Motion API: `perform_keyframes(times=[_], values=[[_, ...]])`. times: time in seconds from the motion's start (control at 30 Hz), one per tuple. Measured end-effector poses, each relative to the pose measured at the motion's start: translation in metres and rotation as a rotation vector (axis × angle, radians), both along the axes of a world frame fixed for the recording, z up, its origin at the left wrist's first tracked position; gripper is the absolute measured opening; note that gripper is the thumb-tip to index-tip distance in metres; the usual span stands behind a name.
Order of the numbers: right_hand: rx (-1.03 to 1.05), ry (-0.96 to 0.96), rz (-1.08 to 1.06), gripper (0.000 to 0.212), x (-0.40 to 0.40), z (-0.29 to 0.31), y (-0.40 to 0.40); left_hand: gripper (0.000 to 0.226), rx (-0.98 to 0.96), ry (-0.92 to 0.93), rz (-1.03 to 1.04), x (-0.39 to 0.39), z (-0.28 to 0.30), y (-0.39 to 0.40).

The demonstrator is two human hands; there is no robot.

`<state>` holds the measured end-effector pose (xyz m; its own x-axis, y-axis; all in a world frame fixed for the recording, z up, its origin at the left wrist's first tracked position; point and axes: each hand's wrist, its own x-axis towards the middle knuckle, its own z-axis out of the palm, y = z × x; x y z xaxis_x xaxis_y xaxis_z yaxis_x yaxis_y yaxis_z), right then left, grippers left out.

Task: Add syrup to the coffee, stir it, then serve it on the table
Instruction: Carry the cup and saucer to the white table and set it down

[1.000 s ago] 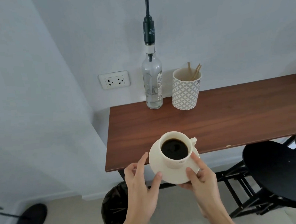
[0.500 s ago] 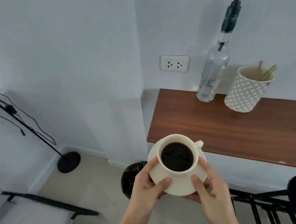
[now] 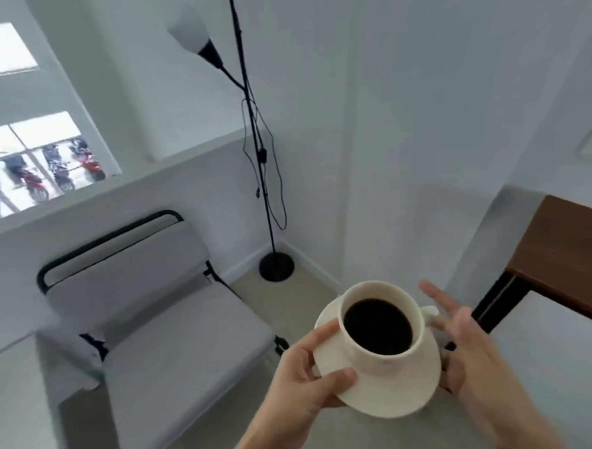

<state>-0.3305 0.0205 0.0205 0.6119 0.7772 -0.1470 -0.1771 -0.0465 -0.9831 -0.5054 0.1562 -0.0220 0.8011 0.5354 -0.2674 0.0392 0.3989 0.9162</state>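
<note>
Cup (image 3: 382,326) w/ black coffee on cream saucer (image 3: 392,387), left hand (image 3: 302,375) fingers gripping saucer, right hand (image 3: 472,349) fingers spread.

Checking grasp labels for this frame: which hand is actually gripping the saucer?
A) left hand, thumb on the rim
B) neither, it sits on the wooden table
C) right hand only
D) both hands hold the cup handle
A: the left hand pinches the saucer with its thumb on the rim, while the right hand is spread open beside the cup, fingers off the handle.
</note>
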Motion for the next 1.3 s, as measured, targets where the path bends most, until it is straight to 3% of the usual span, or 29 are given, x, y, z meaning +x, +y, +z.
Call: perform_keyframes(times=[0.13, 0.43, 0.67, 0.77, 0.87, 1.3], values=[[-0.031, -0.006, 0.207, 0.088, -0.077, 0.006, 0.035, 0.065, -0.002, -0.005, 0.135, -0.092, 0.002, 0.012], [-0.059, -0.002, 0.576, 0.088, -0.237, -0.002, 0.111, 0.093, -0.051, 0.023, 0.482, -0.281, -0.008, 0.017], [-0.105, -0.021, 0.828, 0.080, -0.334, -0.017, 0.184, 0.045, -0.111, -0.003, 0.737, -0.384, -0.017, 0.028], [-0.118, 0.050, 0.898, 0.041, -0.375, -0.024, 0.219, 0.044, -0.127, 0.019, 0.838, -0.424, -0.026, 0.042], [-0.168, 0.122, 0.918, 0.042, -0.412, -0.036, 0.259, 0.047, -0.125, 0.003, 0.912, -0.461, -0.029, 0.062], [-0.108, 0.057, 1.113, 0.040, -0.609, -0.060, 0.378, 0.044, -0.159, -0.047, 1.147, -0.629, -0.053, 0.141]])
